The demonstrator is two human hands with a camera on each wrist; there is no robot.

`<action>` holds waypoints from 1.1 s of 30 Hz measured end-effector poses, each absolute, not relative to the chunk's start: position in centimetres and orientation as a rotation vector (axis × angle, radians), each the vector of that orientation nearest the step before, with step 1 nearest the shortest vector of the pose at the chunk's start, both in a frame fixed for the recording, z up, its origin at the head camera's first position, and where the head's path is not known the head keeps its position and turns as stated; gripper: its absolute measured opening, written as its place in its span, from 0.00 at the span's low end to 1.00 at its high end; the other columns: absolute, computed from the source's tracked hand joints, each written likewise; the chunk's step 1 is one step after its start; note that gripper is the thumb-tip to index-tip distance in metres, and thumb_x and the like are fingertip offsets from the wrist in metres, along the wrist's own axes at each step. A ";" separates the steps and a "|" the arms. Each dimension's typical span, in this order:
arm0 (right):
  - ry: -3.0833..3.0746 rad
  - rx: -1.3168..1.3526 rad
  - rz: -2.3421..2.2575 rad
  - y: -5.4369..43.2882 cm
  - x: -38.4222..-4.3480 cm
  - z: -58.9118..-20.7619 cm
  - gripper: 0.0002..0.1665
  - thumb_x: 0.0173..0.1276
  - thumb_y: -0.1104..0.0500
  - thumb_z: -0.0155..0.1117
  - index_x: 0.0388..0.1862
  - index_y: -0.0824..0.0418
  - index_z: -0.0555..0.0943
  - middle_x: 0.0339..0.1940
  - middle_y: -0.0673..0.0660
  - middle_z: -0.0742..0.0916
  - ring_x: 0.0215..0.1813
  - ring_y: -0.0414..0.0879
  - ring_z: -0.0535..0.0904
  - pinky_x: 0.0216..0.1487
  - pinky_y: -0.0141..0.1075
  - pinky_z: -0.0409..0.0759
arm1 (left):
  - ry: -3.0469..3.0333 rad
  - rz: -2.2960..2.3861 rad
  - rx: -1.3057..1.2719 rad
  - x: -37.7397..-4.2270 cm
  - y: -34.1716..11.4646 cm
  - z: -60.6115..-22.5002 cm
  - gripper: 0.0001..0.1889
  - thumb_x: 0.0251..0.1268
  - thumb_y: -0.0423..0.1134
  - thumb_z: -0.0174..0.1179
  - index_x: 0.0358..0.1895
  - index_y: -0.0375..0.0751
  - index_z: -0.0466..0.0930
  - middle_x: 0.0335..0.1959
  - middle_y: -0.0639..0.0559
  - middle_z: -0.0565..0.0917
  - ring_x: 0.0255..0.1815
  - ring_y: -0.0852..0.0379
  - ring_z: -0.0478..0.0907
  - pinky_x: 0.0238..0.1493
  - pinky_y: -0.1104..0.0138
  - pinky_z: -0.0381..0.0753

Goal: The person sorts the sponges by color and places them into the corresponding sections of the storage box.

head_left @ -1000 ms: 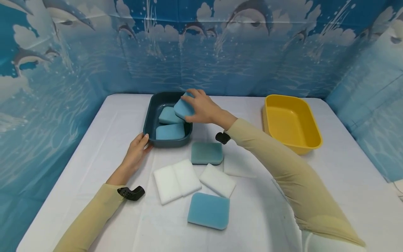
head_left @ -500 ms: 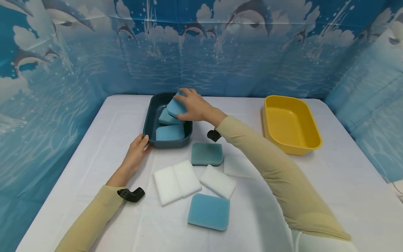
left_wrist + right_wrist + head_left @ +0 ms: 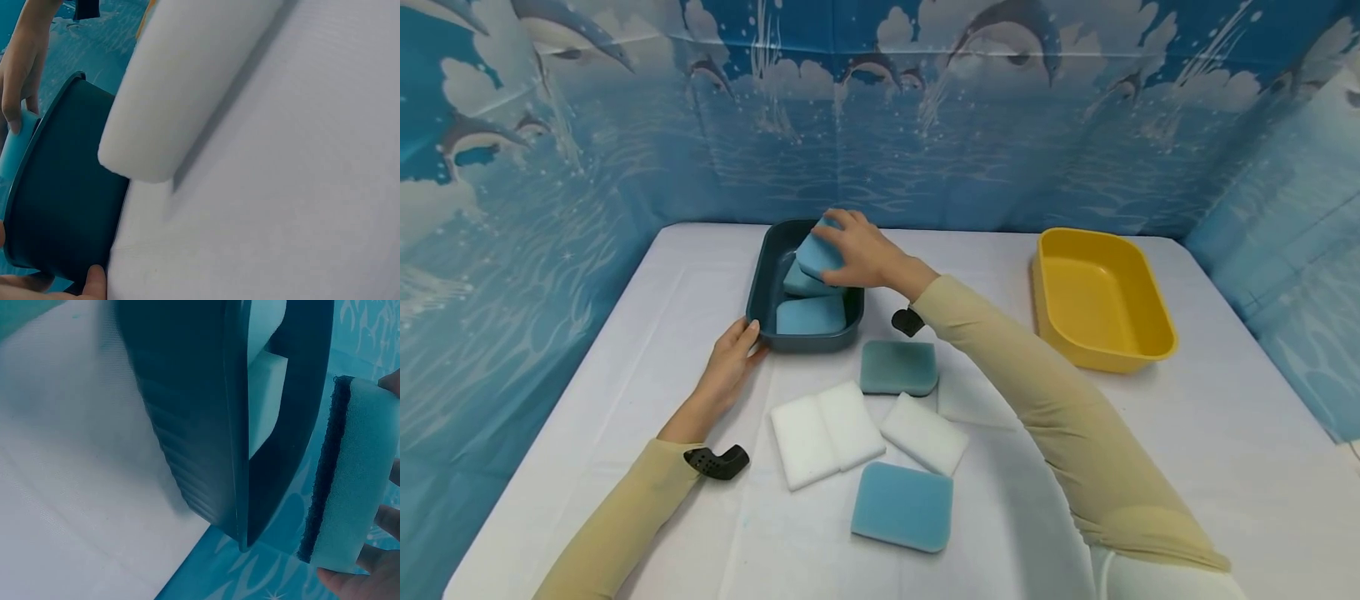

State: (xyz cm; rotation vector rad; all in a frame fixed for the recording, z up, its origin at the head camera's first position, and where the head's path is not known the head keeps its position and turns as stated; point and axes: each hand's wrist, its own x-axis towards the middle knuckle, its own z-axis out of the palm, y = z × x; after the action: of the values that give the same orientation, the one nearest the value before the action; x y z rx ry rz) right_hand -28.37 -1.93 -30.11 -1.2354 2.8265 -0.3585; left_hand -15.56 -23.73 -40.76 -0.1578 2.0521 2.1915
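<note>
My right hand (image 3: pixel 868 254) holds a blue scouring sponge (image 3: pixel 817 252) over the far part of a dark teal basin (image 3: pixel 811 342). In the right wrist view that sponge (image 3: pixel 359 475) shows a dark scrubbing layer and stands above the rim, fingers and thumb at its edges. Two more blue sponges lie in the basin, the near one (image 3: pixel 810 317) flat and the other (image 3: pixel 801 282) partly covered by the held one. With my left hand (image 3: pixel 727 358) I grip the basin's near left corner. Fingertips (image 3: pixel 95 281) press low on its wall in the left wrist view.
In front of the basin lie a green-blue sponge (image 3: pixel 898 367), several white sponge pads (image 3: pixel 827 435) and a blue sponge (image 3: pixel 902 507). A yellow basin (image 3: pixel 1105 296) stands at the back right. Behind the table (image 3: pixel 625 392) hangs a dolphin-print curtain (image 3: pixel 880 150).
My right hand has moved slightly left with the blue sponge, further over the basin, then almost stopped. The left hand keeps its grip on the corner.
</note>
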 end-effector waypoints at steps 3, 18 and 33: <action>2.832 -1.241 -0.375 -2.1 -28.5 -30.2 0.39 0.64 0.44 0.58 0.72 0.53 0.61 0.75 0.62 0.57 0.75 0.61 0.53 0.68 0.56 0.65 | 2.050 2.195 -0.157 -15.5 -23.8 -40.6 0.30 0.77 0.42 0.34 0.75 0.34 0.38 0.77 0.43 0.42 0.78 0.50 0.44 0.75 0.54 0.55; 2.833 -1.224 -0.363 -2.9 -29.3 -30.4 0.39 0.64 0.44 0.58 0.72 0.52 0.61 0.76 0.62 0.57 0.76 0.61 0.51 0.70 0.56 0.62 | 2.036 2.231 -0.132 -15.2 -24.1 -40.5 0.29 0.78 0.41 0.33 0.74 0.33 0.39 0.77 0.43 0.42 0.78 0.49 0.43 0.76 0.53 0.53; 2.893 -1.240 -0.345 -3.2 -30.0 -31.2 0.41 0.67 0.44 0.57 0.74 0.50 0.55 0.76 0.62 0.55 0.78 0.57 0.47 0.75 0.60 0.50 | 2.036 2.213 -0.140 -15.3 -23.7 -40.5 0.29 0.78 0.41 0.34 0.74 0.34 0.38 0.77 0.43 0.42 0.78 0.48 0.43 0.76 0.53 0.53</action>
State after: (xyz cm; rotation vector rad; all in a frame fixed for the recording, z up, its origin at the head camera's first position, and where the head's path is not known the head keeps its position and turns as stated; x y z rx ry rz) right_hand -30.03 -3.24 -31.23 -1.2402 2.8925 -0.3454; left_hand -15.28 -23.74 -40.54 -0.1404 2.0358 2.2127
